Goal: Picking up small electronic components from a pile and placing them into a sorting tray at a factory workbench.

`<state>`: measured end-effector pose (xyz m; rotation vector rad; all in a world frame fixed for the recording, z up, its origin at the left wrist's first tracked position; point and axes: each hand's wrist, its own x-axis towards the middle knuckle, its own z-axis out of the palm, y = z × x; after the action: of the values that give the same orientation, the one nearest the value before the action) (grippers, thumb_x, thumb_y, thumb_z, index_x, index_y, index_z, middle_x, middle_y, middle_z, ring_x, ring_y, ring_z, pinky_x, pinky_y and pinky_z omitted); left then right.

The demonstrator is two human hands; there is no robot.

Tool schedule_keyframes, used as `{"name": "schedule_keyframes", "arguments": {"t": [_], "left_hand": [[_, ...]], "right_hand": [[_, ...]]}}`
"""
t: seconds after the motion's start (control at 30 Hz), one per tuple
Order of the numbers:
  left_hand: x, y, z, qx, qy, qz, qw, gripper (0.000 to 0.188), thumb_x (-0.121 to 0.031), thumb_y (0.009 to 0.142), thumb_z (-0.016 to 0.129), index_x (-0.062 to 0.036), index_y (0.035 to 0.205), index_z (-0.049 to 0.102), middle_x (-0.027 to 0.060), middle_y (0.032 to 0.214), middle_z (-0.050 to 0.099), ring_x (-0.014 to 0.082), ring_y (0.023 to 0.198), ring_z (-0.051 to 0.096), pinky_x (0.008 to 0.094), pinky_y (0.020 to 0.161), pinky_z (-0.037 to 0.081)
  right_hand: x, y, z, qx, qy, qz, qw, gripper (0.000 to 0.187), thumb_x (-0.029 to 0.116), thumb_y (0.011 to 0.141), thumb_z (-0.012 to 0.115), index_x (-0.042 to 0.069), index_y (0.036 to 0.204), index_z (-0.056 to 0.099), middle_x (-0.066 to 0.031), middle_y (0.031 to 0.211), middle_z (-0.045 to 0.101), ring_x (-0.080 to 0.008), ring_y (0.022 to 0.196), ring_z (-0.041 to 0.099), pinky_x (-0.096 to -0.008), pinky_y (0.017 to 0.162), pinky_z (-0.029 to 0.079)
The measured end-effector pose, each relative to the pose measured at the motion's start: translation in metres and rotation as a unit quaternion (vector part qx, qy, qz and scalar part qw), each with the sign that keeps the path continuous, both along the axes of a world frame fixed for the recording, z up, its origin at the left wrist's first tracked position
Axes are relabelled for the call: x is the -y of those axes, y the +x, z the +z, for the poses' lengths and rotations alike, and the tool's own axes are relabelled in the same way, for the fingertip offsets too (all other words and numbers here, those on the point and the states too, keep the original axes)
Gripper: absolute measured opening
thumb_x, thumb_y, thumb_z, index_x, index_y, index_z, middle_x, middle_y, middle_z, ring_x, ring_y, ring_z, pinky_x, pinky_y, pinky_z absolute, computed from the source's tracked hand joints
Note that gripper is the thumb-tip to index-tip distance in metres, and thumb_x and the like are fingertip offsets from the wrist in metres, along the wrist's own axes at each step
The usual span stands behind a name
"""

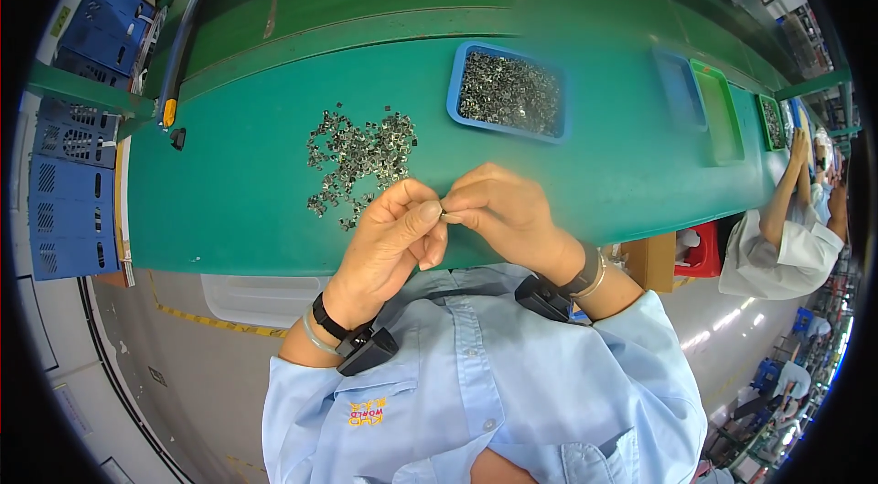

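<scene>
Both my hands meet above the near edge of the green table (247, 173), fingertips together. My left hand (395, 226) pinches one side of a tiny metallic part (445, 214), and my right hand (503, 214) pinches it from the other side. Fingers cover most of that part, so its exact kind is hidden. Just beyond my left hand lies a loose pile of small black and silver metal parts (361, 155). Farther off to the right, a blue tray (455, 98) holds many more similar small parts (509, 92).
At the right stand an empty-looking blue tray (679, 86), a green tray (718, 113) and a smaller green tray of parts (771, 123). A co-worker's arms (788, 177) reach in there. Blue crates (73, 219) line the left side. A small black object (178, 138) lies near the left edge.
</scene>
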<state>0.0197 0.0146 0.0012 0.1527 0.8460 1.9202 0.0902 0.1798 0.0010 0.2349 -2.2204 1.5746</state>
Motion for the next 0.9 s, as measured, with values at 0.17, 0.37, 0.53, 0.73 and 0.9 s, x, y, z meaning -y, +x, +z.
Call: {"name": "schedule_keyframes", "arguments": {"t": [0.17,0.37,0.53,0.73,0.9], "left_hand": [[0.001,-0.003,0.004,-0.05,-0.05,-0.005,0.997,0.014,-0.019,0.093,0.056,-0.0057,0.091,0.052,0.0041,0.071,0.057,0.011,0.054,0.05,0.024,0.046,0.037],[0.0,0.0,0.007,-0.019,-0.029,0.003,0.999,0.017,-0.021,0.095,0.051,-0.0051,0.091,0.052,0.0042,0.072,0.057,0.0108,0.055,0.05,0.0233,0.048,0.038],[0.001,-0.002,0.002,-0.027,-0.016,0.001,1.0,0.019,-0.023,0.096,0.049,-0.0044,0.092,0.053,0.0047,0.072,0.057,0.011,0.056,0.05,0.0233,0.048,0.038],[0.024,-0.011,-0.015,-0.054,-0.062,0.066,0.994,0.017,-0.019,0.096,0.049,-0.0033,0.095,0.054,0.0049,0.072,0.057,0.0113,0.055,0.05,0.023,0.047,0.039],[0.041,-0.017,-0.028,-0.041,-0.085,0.12,0.988,0.015,-0.017,0.096,0.048,-0.0029,0.095,0.055,0.0048,0.072,0.057,0.011,0.056,0.05,0.0224,0.047,0.039]], "right_hand": [[-0.001,0.0,-0.004,0.0,0.01,-0.001,1.0,0.011,0.004,0.075,0.07,0.007,0.085,0.066,-0.0065,0.083,0.063,-0.0205,0.077,0.06,-0.0305,0.065,0.049],[-0.002,-0.001,-0.007,0.003,-0.043,0.0,0.999,0.01,0.004,0.075,0.07,0.006,0.084,0.065,-0.0058,0.084,0.063,-0.0194,0.077,0.06,-0.0298,0.066,0.048],[-0.008,-0.003,-0.005,0.023,-0.063,-0.01,0.998,0.009,0.002,0.076,0.069,0.005,0.083,0.064,-0.0063,0.085,0.062,-0.0186,0.079,0.059,-0.0296,0.069,0.047],[-0.068,-0.019,0.006,0.033,0.132,-0.189,0.972,0.005,0.005,0.081,0.064,0.002,0.085,0.063,-0.0084,0.088,0.062,-0.0215,0.081,0.059,-0.0311,0.074,0.048],[-0.072,-0.029,-0.007,0.045,0.253,-0.238,0.937,0.008,0.007,0.081,0.064,0.002,0.087,0.063,-0.0095,0.088,0.061,-0.0239,0.082,0.059,-0.0321,0.072,0.048]]}}
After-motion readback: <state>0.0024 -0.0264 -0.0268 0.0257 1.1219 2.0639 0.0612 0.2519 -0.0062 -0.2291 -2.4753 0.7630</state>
